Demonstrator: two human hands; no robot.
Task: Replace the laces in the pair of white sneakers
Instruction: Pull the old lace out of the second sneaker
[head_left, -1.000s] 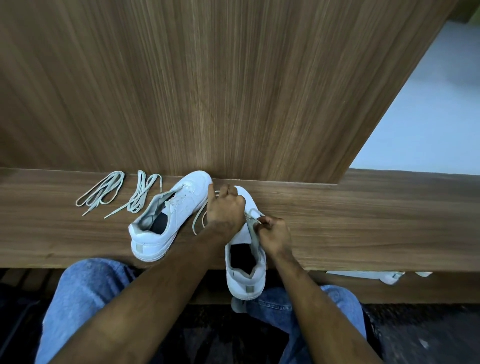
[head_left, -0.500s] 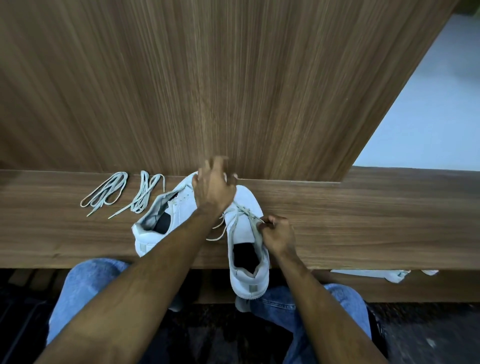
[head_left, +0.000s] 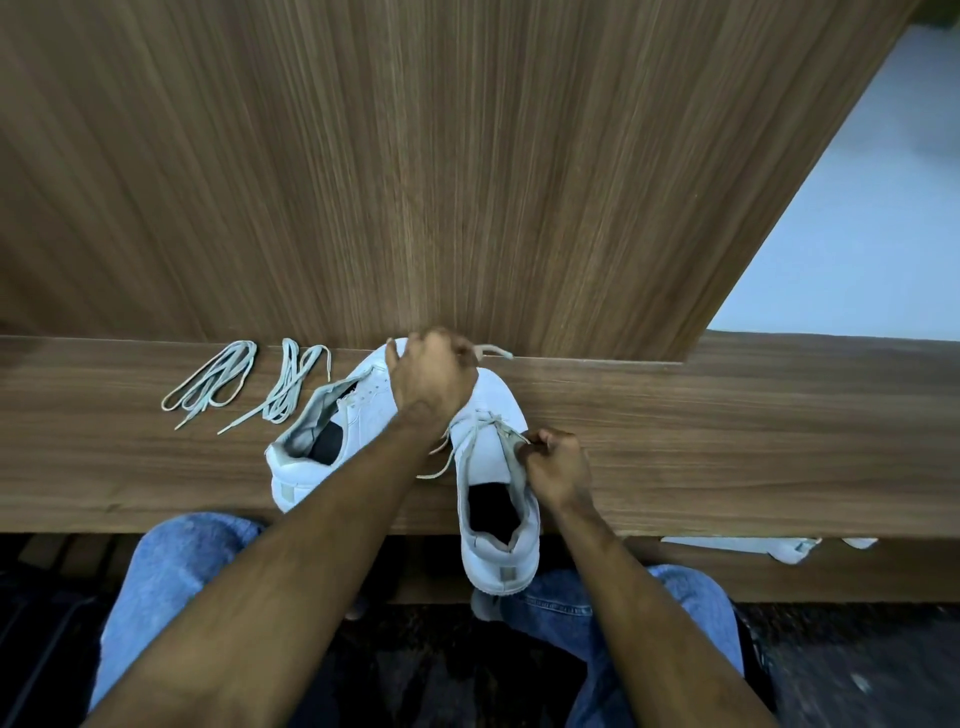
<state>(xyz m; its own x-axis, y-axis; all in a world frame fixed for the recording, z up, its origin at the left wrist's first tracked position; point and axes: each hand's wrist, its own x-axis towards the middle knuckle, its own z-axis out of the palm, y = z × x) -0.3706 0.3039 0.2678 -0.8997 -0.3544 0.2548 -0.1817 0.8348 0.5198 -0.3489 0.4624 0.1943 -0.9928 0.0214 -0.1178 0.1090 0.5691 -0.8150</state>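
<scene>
Head view: the right sneaker (head_left: 491, 467) sits at the near edge of the worktop (head_left: 727, 441). Left hand (head_left: 434, 376) fingers are curled on the lace (head_left: 493, 352); right hand (head_left: 558, 465) fingers pinch the shoe's side. Pull slowly and hold the shoe firm

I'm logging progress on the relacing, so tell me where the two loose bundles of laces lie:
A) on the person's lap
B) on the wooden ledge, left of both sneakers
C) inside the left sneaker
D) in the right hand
B: both lace bundles lie on the wooden ledge, left of the left sneaker, touched by neither hand.
</scene>
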